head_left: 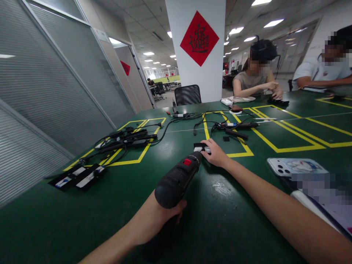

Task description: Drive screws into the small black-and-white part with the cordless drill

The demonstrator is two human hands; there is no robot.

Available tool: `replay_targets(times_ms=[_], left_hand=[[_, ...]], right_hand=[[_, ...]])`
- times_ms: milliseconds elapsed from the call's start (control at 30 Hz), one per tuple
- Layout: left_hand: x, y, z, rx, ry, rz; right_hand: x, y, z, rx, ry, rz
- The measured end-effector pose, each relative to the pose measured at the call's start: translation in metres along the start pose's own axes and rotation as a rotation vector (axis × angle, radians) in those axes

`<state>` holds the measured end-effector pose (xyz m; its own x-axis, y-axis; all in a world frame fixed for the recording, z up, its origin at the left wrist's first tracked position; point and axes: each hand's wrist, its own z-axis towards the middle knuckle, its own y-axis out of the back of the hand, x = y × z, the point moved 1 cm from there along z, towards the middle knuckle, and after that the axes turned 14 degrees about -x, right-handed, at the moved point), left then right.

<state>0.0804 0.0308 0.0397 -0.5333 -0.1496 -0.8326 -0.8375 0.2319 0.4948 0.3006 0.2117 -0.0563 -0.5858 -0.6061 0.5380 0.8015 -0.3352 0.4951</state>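
Note:
A black cordless drill (178,179) with a red switch is gripped in my left hand (163,212), fingers wrapped round its handle below the body. The drill points forward and away from me. At its nose lies a small black and white piece (198,147), pinched by the fingers of my right hand (216,154) against the green table. The drill's body hides the bit, so I cannot tell whether it touches the piece. Just beyond my right hand are a small black block (226,139) and a black bar (236,134).
Tangled black cables (129,141) lie at left, behind two black cards with white strips (89,176). A pen-like tool (236,125) with cables lies beyond my right hand. A phone (298,165) is at right. Yellow tape (299,149) marks the table. Two people sit across at far right.

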Motion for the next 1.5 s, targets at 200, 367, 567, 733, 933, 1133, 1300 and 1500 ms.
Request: replay_targets(times_ms=[200, 367, 567, 733, 933, 1133, 1300, 1500], left_hand=[[0.0033, 0.0031, 0.002, 0.02, -0.012, -0.043], [0.0011, 0.0046, 0.0027, 0.055, -0.023, -0.038], [0.0022, 0.0026, 0.0016, 0.027, -0.011, -0.033], [0.0006, 0.0027, 0.0012, 0.032, 0.028, -0.073], [0.0, 0.0028, 0.0005, 0.027, 0.021, -0.059], [0.0035, 0.0037, 0.0018, 0.047, 0.023, -0.098], [0.0062, 0.0051, 0.0046, 0.051, -0.012, -0.085], [0.0048, 0.0064, 0.005, 0.063, -0.005, -0.102]], right_hand=[[0.0003, -0.0003, 0.0007, 0.005, 0.009, -0.01], [0.0006, 0.0002, 0.0003, 0.007, 0.007, -0.009], [0.0006, 0.0009, 0.0, 0.01, 0.007, -0.01], [0.001, 0.0006, 0.0001, 0.005, 0.006, -0.011], [0.0017, 0.0008, 0.0001, 0.006, 0.011, -0.012], [0.0005, -0.0002, 0.0006, 0.007, -0.002, -0.015], [0.0002, -0.0001, 0.0002, 0.006, 0.006, -0.012], [0.0004, 0.0001, 0.0001, 0.004, 0.006, -0.02]])
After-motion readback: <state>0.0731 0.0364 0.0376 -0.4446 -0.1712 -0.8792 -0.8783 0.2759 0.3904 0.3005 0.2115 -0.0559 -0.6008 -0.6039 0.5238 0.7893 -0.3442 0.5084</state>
